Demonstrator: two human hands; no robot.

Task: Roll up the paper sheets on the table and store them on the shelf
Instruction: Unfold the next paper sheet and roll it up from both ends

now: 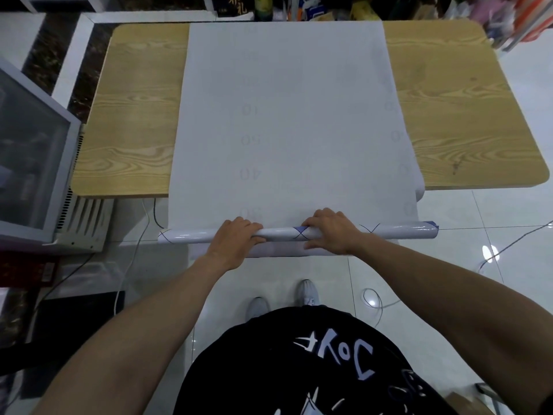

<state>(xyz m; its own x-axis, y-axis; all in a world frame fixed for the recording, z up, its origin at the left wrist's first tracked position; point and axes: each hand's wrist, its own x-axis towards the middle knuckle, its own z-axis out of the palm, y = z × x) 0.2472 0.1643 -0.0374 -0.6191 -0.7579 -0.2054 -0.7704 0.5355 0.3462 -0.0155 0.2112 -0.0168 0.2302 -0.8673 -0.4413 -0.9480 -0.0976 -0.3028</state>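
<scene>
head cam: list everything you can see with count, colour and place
paper sheet: one plainly seen, white with faint numbers, spread down the table's middle
paper roll: one, glossy white with blue marks, the sheet's near end, beyond the table's near edge
table: one, light wood
glass-fronted unit: one, grey-white, left of the table
cables: several, white and dark, on the floor
floor: white tiles
shelf goods: blurred, mixed colours, beyond the table
shoes: two, white
shirt: black, white print
left hand: grips the roll
right hand: grips the roll
</scene>
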